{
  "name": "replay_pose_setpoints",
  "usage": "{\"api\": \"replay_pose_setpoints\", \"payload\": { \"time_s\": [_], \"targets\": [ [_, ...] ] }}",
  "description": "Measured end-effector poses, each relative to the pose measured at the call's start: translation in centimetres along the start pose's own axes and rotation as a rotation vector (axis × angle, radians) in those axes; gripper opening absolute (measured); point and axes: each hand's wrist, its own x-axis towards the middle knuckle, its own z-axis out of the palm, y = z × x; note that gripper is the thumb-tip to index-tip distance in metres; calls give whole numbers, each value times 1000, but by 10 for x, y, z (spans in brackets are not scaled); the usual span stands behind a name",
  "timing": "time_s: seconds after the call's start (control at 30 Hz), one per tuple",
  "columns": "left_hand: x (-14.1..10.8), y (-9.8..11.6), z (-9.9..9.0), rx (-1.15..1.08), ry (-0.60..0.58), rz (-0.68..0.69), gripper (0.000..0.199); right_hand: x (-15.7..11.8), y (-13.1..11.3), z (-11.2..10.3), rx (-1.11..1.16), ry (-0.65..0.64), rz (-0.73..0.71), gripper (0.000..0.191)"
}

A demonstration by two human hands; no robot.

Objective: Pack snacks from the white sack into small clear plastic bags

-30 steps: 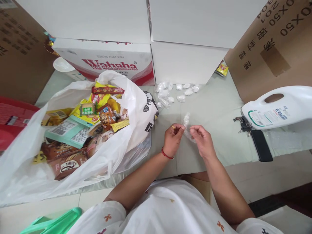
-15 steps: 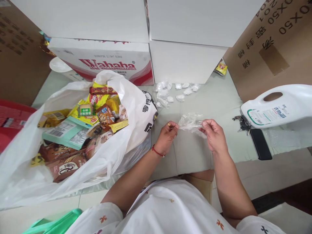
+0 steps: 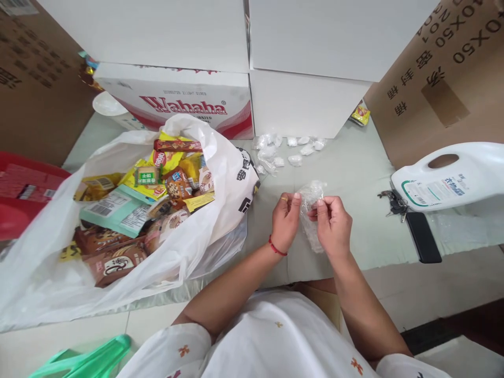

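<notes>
A crumpled clear plastic bag (image 3: 313, 231) hangs between my two hands, over the pale green cloth. My left hand (image 3: 286, 218) pinches its left edge between thumb and fingers; a red string bracelet circles that wrist. Thumb and fingers of my right hand (image 3: 334, 223) grip the same bag on its right side, close to the left hand. Beyond them, several small knotted bundles of clear plastic (image 3: 295, 160) lie in a loose group on the cloth.
To the left, a white carrier bag (image 3: 220, 205) full of packaged snacks stands open. A Wahaha carton (image 3: 177, 102) and white boxes (image 3: 307, 100) form a back wall. At right are a white detergent bottle (image 3: 452, 178), keys (image 3: 395, 203) and a black phone (image 3: 424, 237).
My hands have drawn closer together. The clear plastic, stretched sideways between them before, now hangs loosely downward, with both hands still on it.
</notes>
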Motion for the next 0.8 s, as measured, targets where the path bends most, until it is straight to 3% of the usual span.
{"api": "replay_pose_setpoints", "payload": {
  "time_s": [0.1,0.23,0.37,0.5,0.7,0.8],
  "targets": [
    [15,-8,6,64,79,149,41,-1,5,-5,-12,32,-20,30],
    [18,-13,4,69,195,176,41,5,13,-21,46,120,39,32],
    [9,-8,11,136,97,290,32,3,10,-23,28,56,22,31],
    [17,-16,24,125,3,210,26,-2,10,-16,62,-7,24,31],
    [34,-27,10,-86,197,156,27,16,27,-45,279,174,114,30],
    [29,-16,6,-72,148,129,37,23,28,-58,363,223,119,30]
  ]
}}
